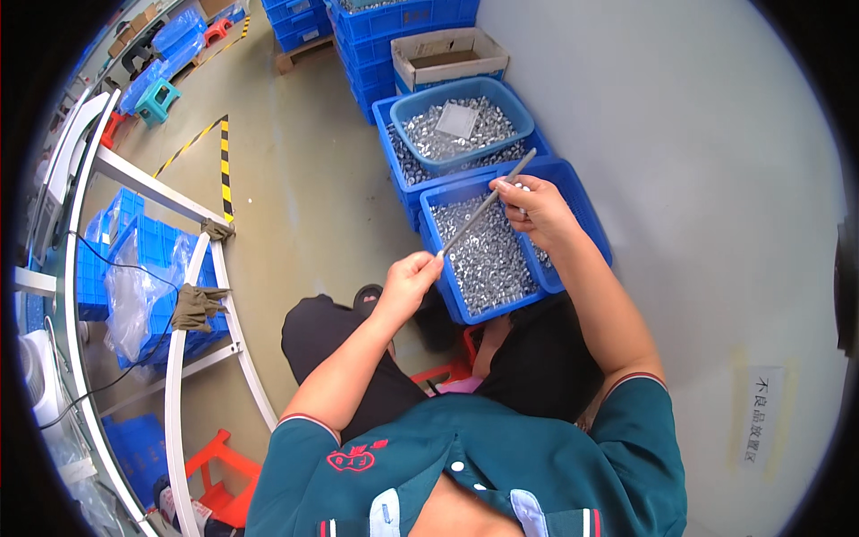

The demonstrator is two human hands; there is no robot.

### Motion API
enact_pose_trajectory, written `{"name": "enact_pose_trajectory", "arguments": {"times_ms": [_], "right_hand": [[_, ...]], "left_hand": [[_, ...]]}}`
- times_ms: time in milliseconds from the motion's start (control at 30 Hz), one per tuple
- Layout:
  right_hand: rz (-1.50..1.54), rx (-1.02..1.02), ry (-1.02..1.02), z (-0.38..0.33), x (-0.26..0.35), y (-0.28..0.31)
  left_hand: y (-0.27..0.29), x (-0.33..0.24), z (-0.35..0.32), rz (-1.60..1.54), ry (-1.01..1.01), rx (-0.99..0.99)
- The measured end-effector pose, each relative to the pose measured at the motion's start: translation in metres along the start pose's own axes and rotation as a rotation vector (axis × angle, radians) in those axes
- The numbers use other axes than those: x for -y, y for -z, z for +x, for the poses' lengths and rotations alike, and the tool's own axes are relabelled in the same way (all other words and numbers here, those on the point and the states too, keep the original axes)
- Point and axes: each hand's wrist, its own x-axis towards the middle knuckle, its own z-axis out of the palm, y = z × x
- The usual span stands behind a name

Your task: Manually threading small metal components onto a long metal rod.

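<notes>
A thin grey rod [472, 222] slants up to the right over a blue bin [436, 234] of small shiny metal pieces [488, 264]. My left hand [412, 281] is closed round its lower end, just off the bin's left side. Higher up, the thumb and forefinger of my right hand [540, 211] pinch the rod near its upper end. Something small and whitish shows among the right hand's fingers, too small to name. Whether any pieces are threaded on the rod, I cannot tell.
Behind the bin, a lighter blue tub [403, 118] of metal pieces sits on another blue crate, with a white card [457, 120] on top. Beyond stand a cardboard box [494, 64] and stacked crates [362, 67]. A white-framed bench [152, 183] flanks the left; a pale wall [680, 179] the right.
</notes>
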Motion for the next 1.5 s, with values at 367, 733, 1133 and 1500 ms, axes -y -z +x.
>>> {"name": "enact_pose_trajectory", "arguments": {"times_ms": [367,733,1133,1500], "right_hand": [[-0.006,0.216,-0.291,0.002,-0.037,-0.018],[0.445,0.188,-0.426,0.018,-0.027,0.02],[0.5,0.141,-0.244,0.01,-0.009,0.023],[0.624,0.069,-0.11,0.006,0.003,0.035]], "left_hand": [[-0.018,-0.004,0.028,-0.057,0.037,-0.079],[0.01,0.003,0.011,-0.042,0.048,-0.098],[0.03,0.01,-0.005,0.158,-0.019,-0.128],[0.039,0.013,-0.018,0.258,-0.025,-0.08]]}}
